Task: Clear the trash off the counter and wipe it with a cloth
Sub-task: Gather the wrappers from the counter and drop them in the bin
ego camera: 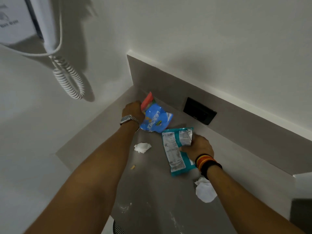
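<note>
On the grey counter (152,183), my left hand (133,110), with a metal watch on the wrist, grips a blue snack bag (156,119) with a red top near the far corner. My right hand (197,146), wearing striped bracelets, is closed on a teal snack wrapper (175,152) that lies lengthwise toward me. One crumpled white tissue (142,147) lies between my arms. A second crumpled tissue (205,191) sits beside my right forearm. A small tan scrap (133,167) and white powder smears (125,208) mark the counter nearer to me.
A black wall socket (200,110) sits in the grey backsplash behind the bags. A white wall-mounted handset with a coiled cord (70,76) hangs on the left wall. The counter ends at walls on the left and back. A dark round object (118,228) shows at the bottom edge.
</note>
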Available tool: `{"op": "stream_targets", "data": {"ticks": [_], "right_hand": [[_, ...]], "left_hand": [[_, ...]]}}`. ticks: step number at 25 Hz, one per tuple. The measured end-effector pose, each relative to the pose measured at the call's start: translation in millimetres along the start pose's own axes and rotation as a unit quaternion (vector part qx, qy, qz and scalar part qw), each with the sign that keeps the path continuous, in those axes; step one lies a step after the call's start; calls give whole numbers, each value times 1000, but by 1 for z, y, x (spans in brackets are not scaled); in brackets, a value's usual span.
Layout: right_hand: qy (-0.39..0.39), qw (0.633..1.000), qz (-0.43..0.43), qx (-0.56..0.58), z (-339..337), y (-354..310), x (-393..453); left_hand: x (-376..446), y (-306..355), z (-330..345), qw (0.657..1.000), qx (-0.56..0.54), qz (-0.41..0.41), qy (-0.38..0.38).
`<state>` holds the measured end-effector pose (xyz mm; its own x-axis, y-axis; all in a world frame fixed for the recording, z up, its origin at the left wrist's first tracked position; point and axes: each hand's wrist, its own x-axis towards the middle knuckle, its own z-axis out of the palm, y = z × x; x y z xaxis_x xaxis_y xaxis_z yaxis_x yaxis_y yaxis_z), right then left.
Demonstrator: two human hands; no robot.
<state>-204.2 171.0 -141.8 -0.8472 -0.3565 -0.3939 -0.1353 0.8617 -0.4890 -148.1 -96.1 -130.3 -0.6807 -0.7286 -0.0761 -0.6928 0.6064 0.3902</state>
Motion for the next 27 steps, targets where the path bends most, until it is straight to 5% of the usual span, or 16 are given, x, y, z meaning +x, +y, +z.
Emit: {"op": "stream_targets", "data": {"ticks": [5, 10, 17, 22, 27], "right_hand": [[75, 994, 2, 77, -26, -12, -30], [160, 961, -85, 207, -44, -58, -123], [93, 946, -199, 237, 22, -119, -294], [-17, 964, -200, 174, 113, -108, -352], [-50, 982, -179, 40, 215, -57, -352]], "left_hand": [[-39, -4, -59, 986, -150, -5, 68], [-122, -47, -143, 963, -234, -66, 119], [-312, -168, -206, 943, -285, -108, 130], [-407, -258, -173, 934, -283, -202, 85], [-466, -305, -61, 896, -316, -309, 40]]}}
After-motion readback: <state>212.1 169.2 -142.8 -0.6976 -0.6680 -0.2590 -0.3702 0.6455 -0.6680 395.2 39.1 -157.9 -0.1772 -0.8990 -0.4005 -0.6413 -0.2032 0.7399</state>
